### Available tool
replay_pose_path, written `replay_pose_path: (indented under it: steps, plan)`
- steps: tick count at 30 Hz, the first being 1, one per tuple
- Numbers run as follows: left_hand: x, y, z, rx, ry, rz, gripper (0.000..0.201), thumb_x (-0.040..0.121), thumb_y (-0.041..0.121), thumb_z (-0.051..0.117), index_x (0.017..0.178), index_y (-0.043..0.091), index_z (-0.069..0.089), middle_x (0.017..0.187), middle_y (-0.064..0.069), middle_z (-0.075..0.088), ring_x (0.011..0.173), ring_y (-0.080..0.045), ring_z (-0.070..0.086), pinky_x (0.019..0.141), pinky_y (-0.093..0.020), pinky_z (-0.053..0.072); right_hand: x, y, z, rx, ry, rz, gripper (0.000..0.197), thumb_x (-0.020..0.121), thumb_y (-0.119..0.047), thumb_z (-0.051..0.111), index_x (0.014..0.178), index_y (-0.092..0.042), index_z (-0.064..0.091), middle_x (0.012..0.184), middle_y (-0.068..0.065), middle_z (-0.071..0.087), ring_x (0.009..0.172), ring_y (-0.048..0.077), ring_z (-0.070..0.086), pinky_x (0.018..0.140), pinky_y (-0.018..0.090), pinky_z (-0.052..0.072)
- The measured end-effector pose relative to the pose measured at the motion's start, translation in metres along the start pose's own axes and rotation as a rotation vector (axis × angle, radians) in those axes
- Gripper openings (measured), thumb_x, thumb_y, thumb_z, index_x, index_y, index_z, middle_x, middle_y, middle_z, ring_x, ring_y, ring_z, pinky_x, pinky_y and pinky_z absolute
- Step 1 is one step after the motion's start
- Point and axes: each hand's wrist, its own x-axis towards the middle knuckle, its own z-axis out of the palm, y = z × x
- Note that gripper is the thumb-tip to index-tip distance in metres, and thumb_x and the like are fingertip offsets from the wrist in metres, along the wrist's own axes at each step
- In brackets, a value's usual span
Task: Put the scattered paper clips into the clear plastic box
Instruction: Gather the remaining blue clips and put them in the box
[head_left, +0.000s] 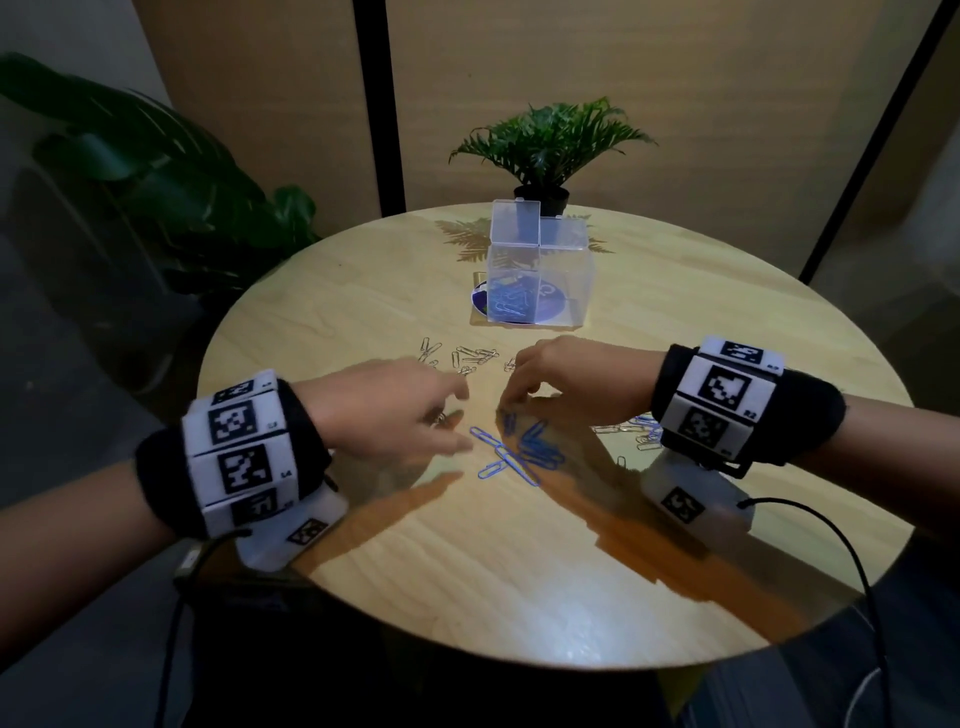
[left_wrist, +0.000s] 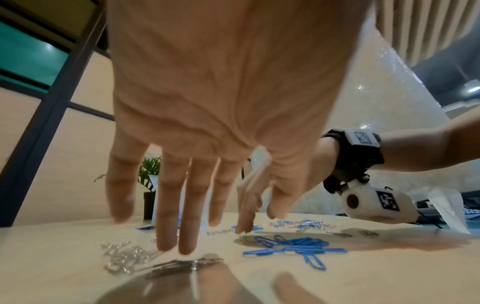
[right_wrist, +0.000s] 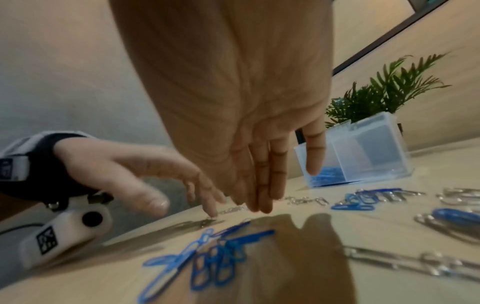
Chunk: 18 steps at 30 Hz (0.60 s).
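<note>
Paper clips (head_left: 524, 452) on table; left hand (head_left: 387, 410), right hand (head_left: 563, 382) grips released, fingertips down.

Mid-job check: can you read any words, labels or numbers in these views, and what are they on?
None can be read for certain.
Left wristband: small codes beside its black-and-white marker squares, too small to read.
Right wristband: the same, too small.
Round sticker under the box: pale marks, blurred through the plastic.

Round wooden table (head_left: 519, 571), small potted fern (head_left: 545, 145) at far edge, large leafy plant (head_left: 145, 171) left
</note>
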Motion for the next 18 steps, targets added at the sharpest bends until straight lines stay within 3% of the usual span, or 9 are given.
replay_pose_path:
  steps: [2,4,7,10,14,18]
  plan:
    - [0.011,0.002,-0.002,-0.055,0.144,-0.022,0.037,0.084,0.051,0.058,0.107,0.023,0.058,0.093,0.004,0.068,0.096,-0.020,0.061,0.082,-0.038,0.051,0.002,-0.001,0.001,0.025,0.088,0.020,0.030,0.091,-0.023,0.053,0.119,-0.021,0.065,0.108,0.000,0.065,0.100,0.019,0.059,0.084,0.031,0.046]
    - [0.022,0.010,-0.006,-0.092,0.208,-0.026,0.021,0.082,0.044,0.064,0.083,0.023,0.062,0.074,0.007,0.060,0.084,-0.021,0.062,0.075,-0.037,0.052,0.005,0.000,0.002,0.014,0.109,0.049,0.028,0.088,-0.022,0.056,0.114,-0.023,0.067,0.104,-0.002,0.067,0.096,0.019,0.061,0.082,0.035,0.050]
    - [0.037,0.023,-0.009,-0.129,0.235,-0.052,0.031,0.076,0.048,0.069,0.065,0.022,0.058,0.062,0.009,0.054,0.075,-0.022,0.061,0.070,-0.037,0.052,0.006,0.006,-0.003,-0.030,0.128,0.130,0.026,0.084,-0.020,0.061,0.108,-0.024,0.070,0.103,-0.002,0.069,0.098,0.021,0.063,0.079,0.034,0.052]
    - [0.051,0.032,-0.003,-0.094,0.183,-0.066,0.038,0.067,0.055,0.074,0.062,0.021,0.057,0.063,0.006,0.057,0.073,-0.022,0.060,0.063,-0.033,0.048,0.000,0.012,-0.010,-0.027,0.208,0.171,0.027,0.083,-0.016,0.063,0.108,-0.020,0.070,0.106,0.001,0.070,0.100,0.024,0.063,0.082,0.039,0.053]
    - [0.060,0.041,0.005,-0.102,0.126,-0.037,0.018,0.078,0.030,0.071,0.074,0.017,0.059,0.081,-0.005,0.060,0.087,-0.028,0.062,0.069,-0.033,0.047,-0.009,0.017,-0.012,-0.012,0.241,0.181,0.025,0.083,-0.017,0.063,0.108,-0.017,0.070,0.102,0.002,0.070,0.096,0.025,0.064,0.080,0.040,0.053]
    - [0.058,0.030,-0.001,-0.218,0.167,-0.016,0.016,0.079,0.020,0.072,0.080,0.005,0.071,0.084,-0.010,0.072,0.077,-0.021,0.063,0.068,-0.028,0.046,-0.020,0.022,-0.007,0.123,0.299,0.192,0.025,0.082,-0.011,0.063,0.105,-0.017,0.073,0.098,0.003,0.073,0.092,0.022,0.067,0.082,0.036,0.052]
